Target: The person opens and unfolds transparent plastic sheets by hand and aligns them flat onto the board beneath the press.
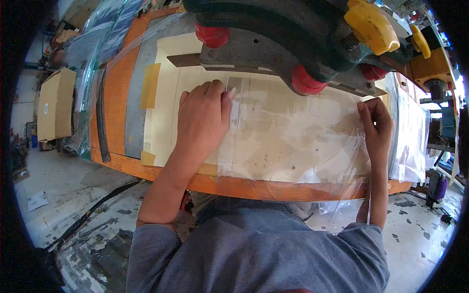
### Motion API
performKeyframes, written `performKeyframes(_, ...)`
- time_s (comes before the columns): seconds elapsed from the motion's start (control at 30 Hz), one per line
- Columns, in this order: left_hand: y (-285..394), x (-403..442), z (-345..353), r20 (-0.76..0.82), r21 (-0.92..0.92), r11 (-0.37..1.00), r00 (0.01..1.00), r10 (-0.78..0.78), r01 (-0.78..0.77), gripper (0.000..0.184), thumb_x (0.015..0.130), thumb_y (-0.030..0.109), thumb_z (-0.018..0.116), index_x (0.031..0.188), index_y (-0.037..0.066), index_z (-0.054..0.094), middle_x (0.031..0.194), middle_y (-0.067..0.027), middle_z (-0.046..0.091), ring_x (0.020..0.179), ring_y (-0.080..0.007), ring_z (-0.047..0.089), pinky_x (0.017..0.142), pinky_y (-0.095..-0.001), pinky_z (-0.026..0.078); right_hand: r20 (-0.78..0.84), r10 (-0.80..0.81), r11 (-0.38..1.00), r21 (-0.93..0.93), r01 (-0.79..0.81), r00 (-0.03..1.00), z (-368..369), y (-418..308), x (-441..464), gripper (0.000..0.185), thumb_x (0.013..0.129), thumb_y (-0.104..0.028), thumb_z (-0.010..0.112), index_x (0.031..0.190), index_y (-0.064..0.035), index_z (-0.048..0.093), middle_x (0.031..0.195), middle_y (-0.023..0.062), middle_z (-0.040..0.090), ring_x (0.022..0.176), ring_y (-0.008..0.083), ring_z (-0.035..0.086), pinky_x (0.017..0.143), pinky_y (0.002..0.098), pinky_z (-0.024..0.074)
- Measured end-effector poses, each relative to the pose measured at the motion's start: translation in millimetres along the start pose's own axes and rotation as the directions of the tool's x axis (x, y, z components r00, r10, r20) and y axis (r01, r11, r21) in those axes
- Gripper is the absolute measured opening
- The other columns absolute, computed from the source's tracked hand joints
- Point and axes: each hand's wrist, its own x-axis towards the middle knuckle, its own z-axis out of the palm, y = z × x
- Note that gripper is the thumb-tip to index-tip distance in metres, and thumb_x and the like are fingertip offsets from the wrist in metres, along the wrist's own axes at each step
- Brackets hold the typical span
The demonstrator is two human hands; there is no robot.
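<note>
A clear plastic sheet lies spread over a cream-coloured surface and hangs past the front edge of the worktable. My left hand pinches the sheet near its upper left corner, where a folded strip runs down its side. At the sheet's upper right corner, my right hand is closed with thumb and fingers pressed together on the plastic. Just beyond both hands, a long flat metal bar is fixed under a dark green machine head with red round knobs.
Yellow wing knobs stick out from the machine at upper right. Orange wood edges the worktable. More clear plastic drapes at the right, and rolled plastic lies at upper left. A cardboard box stands at far left.
</note>
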Motion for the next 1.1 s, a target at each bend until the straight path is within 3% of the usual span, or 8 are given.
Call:
performKeyframes(0.07,-1,1,3,-0.033,0.075,0.997,0.999,0.028,-0.026,0.023,0.102,0.024,0.061,0.095,0.002,0.063,0.089,-0.015,0.069,0.087,-0.0339,0.067,0.081,-0.0462,0.045,-0.013,-0.012,1.0,-0.018,0.012,1.0,1,1,1,0.022,0.101,-0.02,0.072,0.091,-0.0008,0.066,0.072,0.0017,0.064,0.068,0.0057,0.053,0.06,0.0261,0.0444)
performKeyframes(0.23,0,13,7,-0.02,0.021,1.0,1.0,-0.001,0.001,0.026,0.102,0.027,0.063,0.09,0.003,0.063,0.084,-0.0146,0.07,0.081,-0.0345,0.068,0.08,-0.0463,0.045,-0.062,-0.021,0.987,-0.16,0.011,0.998,4,-3,1,0.023,0.1,-0.022,0.073,0.093,-0.0018,0.066,0.073,0.0068,0.064,0.065,0.0113,0.057,0.062,0.0307,0.047)
performKeyframes(0.3,-1,13,9,-0.043,0.037,0.999,0.999,0.013,-0.012,0.027,0.102,0.027,0.063,0.089,0.003,0.063,0.083,-0.0145,0.071,0.079,-0.0344,0.068,0.08,-0.0462,0.046,-0.108,-0.068,0.977,-0.207,0.045,0.992,6,-3,2,0.021,0.099,-0.021,0.073,0.094,-0.0013,0.066,0.078,0.0118,0.067,0.066,0.0187,0.061,0.065,0.0344,0.0494)
performKeyframes(0.5,2,13,7,-0.027,0.014,0.999,0.999,-0.035,0.035,0.028,0.102,0.028,0.063,0.088,0.004,0.063,0.082,-0.0136,0.072,0.081,-0.0321,0.071,0.081,-0.0458,0.046,-0.096,-0.187,0.953,-0.258,0.157,0.978,7,-6,4,0.019,0.098,-0.017,0.073,0.093,-0.0004,0.065,0.083,0.0149,0.071,0.069,0.0268,0.067,0.067,0.0366,0.0516)
performKeyframes(0.6,3,13,7,-0.035,0.044,0.998,0.999,-0.033,0.034,0.028,0.102,0.028,0.063,0.089,0.004,0.063,0.084,-0.0135,0.073,0.081,-0.0316,0.071,0.081,-0.0452,0.047,-0.097,-0.167,0.959,-0.248,0.139,0.981,8,-8,5,0.018,0.098,-0.017,0.073,0.093,-0.0006,0.065,0.083,0.0151,0.071,0.069,0.0287,0.067,0.066,0.0368,0.0516)
performKeyframes(0.8,4,12,8,-0.003,0.024,0.996,0.996,-0.087,0.087,0.023,0.102,0.026,0.064,0.098,0.003,0.063,0.09,-0.0121,0.074,0.083,-0.0312,0.072,0.078,-0.0446,0.049,-0.094,-0.202,0.945,-0.28,0.169,0.975,9,-12,3,0.019,0.097,-0.017,0.073,0.092,-0.0012,0.064,0.082,0.015,0.07,0.068,0.0288,0.067,0.065,0.0375,0.0513)
performKeyframes(0.87,-5,10,19,-0.185,-0.011,0.996,0.979,0.081,-0.085,0.02,0.101,0.025,0.065,0.108,0.006,0.066,0.091,-0.01,0.074,0.084,-0.0304,0.071,0.077,-0.0442,0.05,-0.092,-0.191,0.946,-0.282,0.158,0.977,10,-14,3,0.02,0.097,-0.018,0.074,0.092,-0.0012,0.064,0.082,0.0152,0.069,0.068,0.029,0.067,0.065,0.0377,0.0513)
performKeyframes(1.1,-5,10,15,-0.169,0.029,0.992,0.978,0.125,-0.122,0.025,0.1,0.023,0.065,0.122,0.017,0.073,0.094,-0.0098,0.075,0.082,-0.0291,0.071,0.078,-0.0414,0.051,-0.081,-0.18,0.952,-0.264,0.153,0.98,11,-13,4,0.02,0.097,-0.018,0.073,0.092,-0.0005,0.064,0.082,0.0156,0.069,0.07,0.0324,0.067,0.066,0.0388,0.0509)
